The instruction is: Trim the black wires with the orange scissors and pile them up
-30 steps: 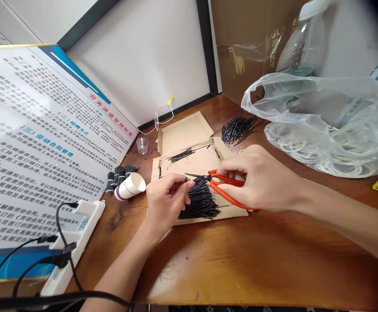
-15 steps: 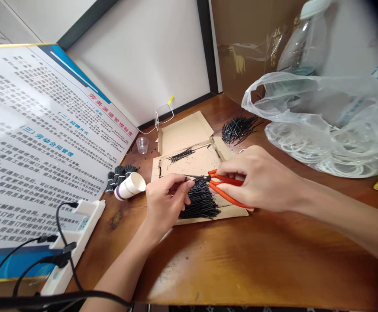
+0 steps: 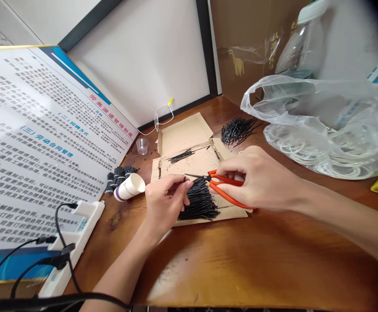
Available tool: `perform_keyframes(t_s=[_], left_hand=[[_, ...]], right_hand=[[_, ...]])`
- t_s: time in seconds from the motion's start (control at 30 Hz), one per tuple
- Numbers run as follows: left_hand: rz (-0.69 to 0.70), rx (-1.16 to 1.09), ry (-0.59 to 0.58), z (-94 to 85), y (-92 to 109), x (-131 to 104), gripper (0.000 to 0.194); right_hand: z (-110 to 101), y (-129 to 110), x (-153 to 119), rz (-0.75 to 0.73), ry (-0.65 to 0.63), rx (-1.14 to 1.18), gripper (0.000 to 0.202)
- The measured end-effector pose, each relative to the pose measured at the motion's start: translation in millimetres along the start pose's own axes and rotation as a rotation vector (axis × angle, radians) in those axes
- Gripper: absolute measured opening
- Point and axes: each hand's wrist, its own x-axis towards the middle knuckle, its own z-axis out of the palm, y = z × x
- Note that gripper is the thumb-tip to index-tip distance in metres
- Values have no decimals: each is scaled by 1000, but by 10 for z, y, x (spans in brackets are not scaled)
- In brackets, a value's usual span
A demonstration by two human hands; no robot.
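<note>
My right hand (image 3: 252,177) grips a pair of scissors with orange handles (image 3: 229,197), their dark blades pointing left toward my other hand. Between thumb and fingertips my left hand (image 3: 166,199) pinches a thin black piece, of which only a dark end shows beside the blade tips. Under both hands, a thick heap of short black strands (image 3: 201,201) lies on an opened flat cardboard box (image 3: 185,130). A smaller row of black strands (image 3: 181,156) rests farther back on the cardboard, among scattered black bits.
Another pile of black strands (image 3: 239,130) lies behind right. A plastic bag of white loops (image 3: 325,151) stands at the right. To the left are a tipped paper cup (image 3: 129,187), bundled black strands (image 3: 120,177), a clear small cup (image 3: 142,146) and a power strip (image 3: 75,247).
The scissor blades look slightly more parted from the left fingertips. Both hands stay in nearly the same place, and the view has shifted a little.
</note>
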Motion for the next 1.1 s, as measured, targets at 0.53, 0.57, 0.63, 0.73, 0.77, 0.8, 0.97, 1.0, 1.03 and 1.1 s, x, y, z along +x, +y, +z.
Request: perform_keyframes(t_s=[0.53,0.57,0.63,0.73,0.77,0.8,0.97,1.0,1.03,1.1], left_hand=[[-17,4,-7,-5,-18,19,13],[-16,6,-9,-8,-22,15,13],[-18,9,-11,-12,-32,13,14],[-25,9,-15,-15,-44,19,15],[-28,11,-15,-14,-46,22,15],[-31,11,-13,-14,-47,23,15],[-31,44,-10,-28,-68,24,14],[-19,69,-10,-38,-90,35,14],[2,105,-12,-49,-123,56,14],[62,221,-27,-71,-226,133,12]], right_hand=[[46,28,-3,1,-4,-16,30],[49,29,-2,8,-7,-11,29],[53,30,2,16,-19,-3,29],[54,24,9,16,-22,-12,35],[52,22,11,21,-9,-10,36],[49,19,13,31,5,-3,37],[38,26,26,72,61,48,38],[36,35,31,76,72,50,37],[32,45,36,79,86,51,37],[17,70,50,93,114,47,34]])
